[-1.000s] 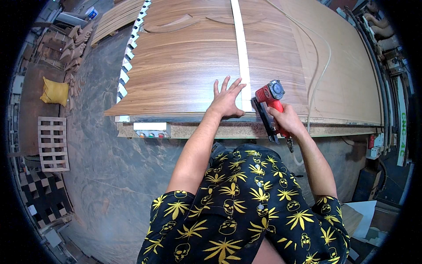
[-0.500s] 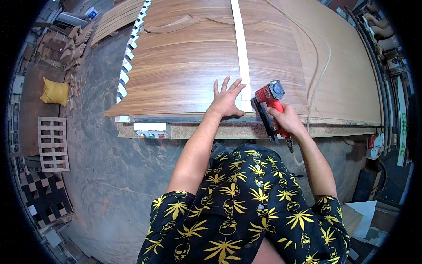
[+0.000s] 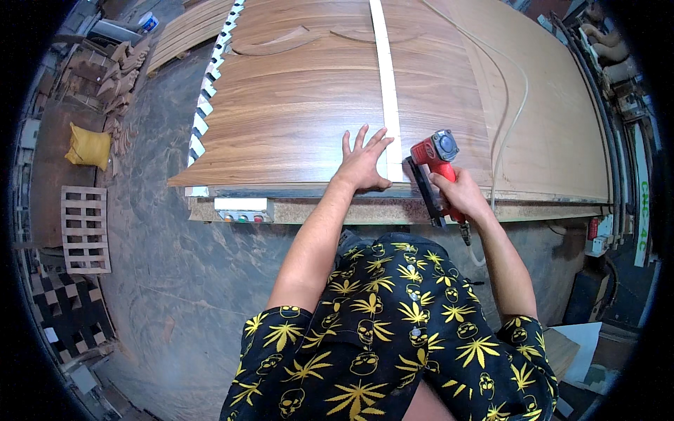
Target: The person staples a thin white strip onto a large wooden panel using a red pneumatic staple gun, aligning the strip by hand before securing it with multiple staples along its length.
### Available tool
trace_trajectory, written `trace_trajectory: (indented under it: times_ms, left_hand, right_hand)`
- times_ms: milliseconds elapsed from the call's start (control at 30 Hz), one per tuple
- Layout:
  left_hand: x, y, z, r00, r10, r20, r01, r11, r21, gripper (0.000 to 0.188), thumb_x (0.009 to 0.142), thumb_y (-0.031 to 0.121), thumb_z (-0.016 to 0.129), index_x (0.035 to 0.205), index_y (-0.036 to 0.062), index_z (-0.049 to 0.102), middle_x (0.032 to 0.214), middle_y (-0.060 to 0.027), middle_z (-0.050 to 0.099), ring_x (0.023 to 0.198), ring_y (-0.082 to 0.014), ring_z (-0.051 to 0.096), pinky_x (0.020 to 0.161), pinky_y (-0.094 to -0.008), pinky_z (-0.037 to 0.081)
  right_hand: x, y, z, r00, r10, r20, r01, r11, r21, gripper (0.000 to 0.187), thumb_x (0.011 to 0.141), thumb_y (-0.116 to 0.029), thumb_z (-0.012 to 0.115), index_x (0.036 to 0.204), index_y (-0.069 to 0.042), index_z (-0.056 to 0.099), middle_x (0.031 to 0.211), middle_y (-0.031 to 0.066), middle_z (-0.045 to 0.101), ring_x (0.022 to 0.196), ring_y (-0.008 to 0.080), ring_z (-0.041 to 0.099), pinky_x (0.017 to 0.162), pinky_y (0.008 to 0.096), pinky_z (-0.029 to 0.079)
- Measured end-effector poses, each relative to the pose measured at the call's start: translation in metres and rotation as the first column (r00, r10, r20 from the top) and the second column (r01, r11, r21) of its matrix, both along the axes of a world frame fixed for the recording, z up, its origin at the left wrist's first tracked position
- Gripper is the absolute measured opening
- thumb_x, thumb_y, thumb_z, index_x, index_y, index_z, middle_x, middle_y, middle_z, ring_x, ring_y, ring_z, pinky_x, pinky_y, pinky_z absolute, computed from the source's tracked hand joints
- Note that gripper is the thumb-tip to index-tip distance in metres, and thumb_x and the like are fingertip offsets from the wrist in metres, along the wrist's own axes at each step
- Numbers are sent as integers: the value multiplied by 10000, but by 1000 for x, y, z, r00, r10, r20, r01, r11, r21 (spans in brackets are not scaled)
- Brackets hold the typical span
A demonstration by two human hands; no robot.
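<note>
My left hand [image 3: 364, 165] lies with its fingers spread on a wood-grain panel [image 3: 288, 105], close to its front edge. Its fingertips reach the long white strip [image 3: 388, 91] that runs away from me across the panel, and the thumb rests by the strip's near end. In my right hand [image 3: 465, 196] is a red air stapler or nailer [image 3: 441, 170], gripped by its handle. The tool's black magazine slants down past the panel's front edge, just right of the strip. Whether its nose touches the panel I cannot tell.
A pale hose [image 3: 523, 91] curves over the plain brown board [image 3: 554, 112] on the right. Curved wood offcuts [image 3: 274, 43] lie on the panel's far part. A switch box [image 3: 242, 209] hangs under the front edge. On the left are a yellow sack [image 3: 89, 146] and a slatted pallet [image 3: 86, 230].
</note>
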State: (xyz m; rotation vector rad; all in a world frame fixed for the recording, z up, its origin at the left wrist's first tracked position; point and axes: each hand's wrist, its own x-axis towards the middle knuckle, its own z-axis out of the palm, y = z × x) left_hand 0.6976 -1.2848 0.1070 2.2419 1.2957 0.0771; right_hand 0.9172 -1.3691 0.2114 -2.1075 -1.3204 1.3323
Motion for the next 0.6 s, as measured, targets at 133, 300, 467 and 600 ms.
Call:
trace_trajectory:
  times_ms: [133, 300, 467, 600]
  left_hand:
    - [1, 0, -1, 1000, -6, 29, 6, 1000, 4, 1128, 528, 379, 911, 1513, 264, 373, 1635, 9, 241, 1529, -291, 89, 1223, -588, -32]
    - [1, 1, -3, 999, -8, 53, 7, 1000, 9, 1128, 523, 370, 907, 1512, 252, 377, 1635, -3, 241, 1529, -299, 90, 1218, -596, -29]
    - [2, 1, 2, 999, -9, 45, 9, 1000, -5, 1114, 532, 363, 903, 1509, 250, 381, 1635, -7, 239, 1530, -300, 87, 1216, -600, -26]
    - [0, 0, 1, 999, -7, 39, 7, 1000, -2, 1125, 531, 372, 905, 1513, 252, 371, 1637, -8, 233, 1530, -299, 85, 1216, -601, -27]
  right_hand:
    - [9, 9, -3, 998, -50, -41, 51, 998, 40, 314, 938, -319, 644, 874, -15, 597, 611, 26, 554, 486, 135, 537, 458, 327, 448]
    - [11, 35, -13, 992, -60, -108, 72, 991, 110, 336, 926, -323, 631, 855, 5, 627, 629, 49, 604, 531, 151, 575, 514, 336, 458]
    - [12, 50, -32, 995, -84, -60, 91, 990, 112, 316, 925, -294, 633, 816, 3, 635, 615, 53, 605, 521, 155, 578, 501, 336, 449]
    - [8, 47, -27, 988, -94, -123, 106, 990, 96, 315, 928, -290, 630, 810, 2, 637, 620, 55, 612, 530, 154, 580, 507, 333, 451]
